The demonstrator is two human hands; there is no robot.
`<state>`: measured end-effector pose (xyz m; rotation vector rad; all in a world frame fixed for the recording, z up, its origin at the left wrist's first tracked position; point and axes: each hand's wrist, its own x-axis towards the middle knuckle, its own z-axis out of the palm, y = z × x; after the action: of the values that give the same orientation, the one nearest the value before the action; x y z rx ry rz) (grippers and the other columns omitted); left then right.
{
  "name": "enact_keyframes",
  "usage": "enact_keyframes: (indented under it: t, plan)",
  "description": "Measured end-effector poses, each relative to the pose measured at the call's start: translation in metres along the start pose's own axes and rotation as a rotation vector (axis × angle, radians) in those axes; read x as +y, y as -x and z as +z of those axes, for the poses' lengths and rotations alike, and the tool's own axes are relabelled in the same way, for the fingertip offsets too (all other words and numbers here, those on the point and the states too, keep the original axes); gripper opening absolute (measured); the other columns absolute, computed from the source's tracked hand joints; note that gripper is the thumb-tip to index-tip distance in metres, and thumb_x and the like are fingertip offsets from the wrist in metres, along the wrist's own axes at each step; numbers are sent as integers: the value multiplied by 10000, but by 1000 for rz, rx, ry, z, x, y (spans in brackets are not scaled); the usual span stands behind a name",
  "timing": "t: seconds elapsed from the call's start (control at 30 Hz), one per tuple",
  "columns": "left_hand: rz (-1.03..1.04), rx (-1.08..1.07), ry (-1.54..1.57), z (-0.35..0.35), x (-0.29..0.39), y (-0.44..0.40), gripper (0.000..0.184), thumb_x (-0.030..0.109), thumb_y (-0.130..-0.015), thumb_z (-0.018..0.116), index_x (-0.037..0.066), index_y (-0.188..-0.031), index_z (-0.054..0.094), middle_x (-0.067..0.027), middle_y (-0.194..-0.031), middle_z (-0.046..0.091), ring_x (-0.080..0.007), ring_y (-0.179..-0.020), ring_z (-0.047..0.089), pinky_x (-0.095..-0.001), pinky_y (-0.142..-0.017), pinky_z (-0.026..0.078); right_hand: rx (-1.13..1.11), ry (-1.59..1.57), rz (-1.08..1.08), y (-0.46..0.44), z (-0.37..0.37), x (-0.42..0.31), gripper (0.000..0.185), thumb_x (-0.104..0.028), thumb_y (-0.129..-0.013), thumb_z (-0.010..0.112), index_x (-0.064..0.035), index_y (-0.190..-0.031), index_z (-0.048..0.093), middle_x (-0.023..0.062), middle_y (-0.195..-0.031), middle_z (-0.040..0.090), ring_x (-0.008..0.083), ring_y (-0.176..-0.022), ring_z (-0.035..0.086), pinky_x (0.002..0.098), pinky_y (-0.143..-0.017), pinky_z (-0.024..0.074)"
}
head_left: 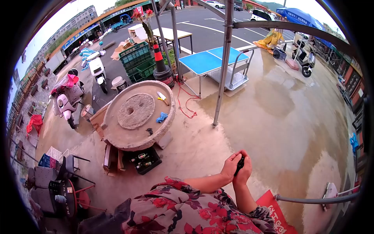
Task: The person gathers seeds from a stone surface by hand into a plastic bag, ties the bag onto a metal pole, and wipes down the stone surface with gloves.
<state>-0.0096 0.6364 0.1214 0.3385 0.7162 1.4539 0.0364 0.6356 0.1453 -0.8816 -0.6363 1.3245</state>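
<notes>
One wet-patched concrete floor (272, 128) spreads around us; the round stone slab (167, 126) stands ahead and to our left, the blue-topped table (210, 60) farther off, with a metal post (224, 78) nearer to us than that table; a black crate (155, 158) with bottles (142, 156) sits beneath the slab's near edge; our left hand (231, 165) and right hand (245, 170) press together, cupped, fingers curled; a blue cloth (161, 117) lies by the slab's right edge; smallest, a dark object (239, 165) is between our palms, well apart from the slab; if our palms part, we judge, it could drop onto hard concrete, since only their pressure seems to support it; slipping on a wet patch could jolt it loose too; the slab's rough rim and the post's foot limit us ahead; the widest room for moving runs rightward, beyond the post, over damp concrete.
</notes>
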Motion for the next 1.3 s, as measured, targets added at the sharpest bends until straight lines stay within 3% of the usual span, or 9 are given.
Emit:
enact_keyframes:
  t: [0.13,0.33,0.43,0.47,0.53,0.73,0.77,0.87,1.3]
  plan:
    - [-30,-5,91,-8,11,20,309,165,-927,443,51,-1208,504,-34,-1121,551,-117,-1016,515,-237,-886,419,-74,94,-130,25,3,3,284,-142,-936,366,34,-1072,543,100,-1121,547,169,-1041,497,280,-928,373]
    - [-5,26,325,-17,55,41,292,157,-915,470,43,-1177,533,-38,-1097,568,-112,-995,525,-231,-861,432,-210,310,-280,47,47,11,286,-149,-940,368,23,-1080,548,89,-1149,542,162,-1071,487,277,-942,358]
    - [174,-78,102,-32,96,50,232,181,-927,409,14,-1001,552,-57,-976,565,-140,-906,524,-262,-788,433,-220,354,-330,56,80,26,286,-144,-939,365,24,-1075,553,90,-1158,537,163,-1074,483,281,-945,356]
    - [143,-47,139,-42,109,48,237,175,-928,418,27,-1075,533,-48,-1035,555,-130,-950,516,-254,-825,426,-223,370,-333,58,92,35,283,-135,-936,368,29,-1074,553,92,-1166,534,166,-1076,482,284,-948,355]
    - [66,47,235,-66,141,47,317,162,-930,437,54,-1223,495,-30,-1152,534,-110,-1037,500,-238,-898,414,-268,302,-300,65,128,55,283,-133,-934,372,32,-1076,553,93,-1172,532,168,-1079,482,286,-951,353]
    - [292,151,221,-187,253,60,308,154,-932,441,61,-1218,503,-18,-1150,538,-93,-1031,499,-219,-888,417,-342,251,-55,108,261,159,265,-160,-912,425,6,-1063,565,101,-1030,588,216,-982,529,318,-882,408]
    - [325,218,206,-205,270,64,307,152,-932,441,63,-1219,503,-15,-1139,544,-91,-1022,502,-218,-879,422,-486,254,-107,111,275,174,270,-117,-940,365,34,-1061,554,97,-1192,509,171,-1086,475,285,-951,354]
    - [380,310,242,-262,306,69,303,155,-933,439,64,-1214,507,-13,-1141,544,-96,-1023,503,-221,-877,423,-585,229,-16,121,314,230,254,-106,-935,381,32,-1059,555,95,-1202,503,168,-1103,460,281,-951,350]
    - [395,535,295,-362,371,23,287,187,-930,451,46,-1164,537,-34,-1119,559,-119,-1021,510,-245,-887,422,-675,354,81,95,388,341,225,-96,-917,416,4,-1027,585,112,-1162,523,198,-1076,486,293,-937,360]
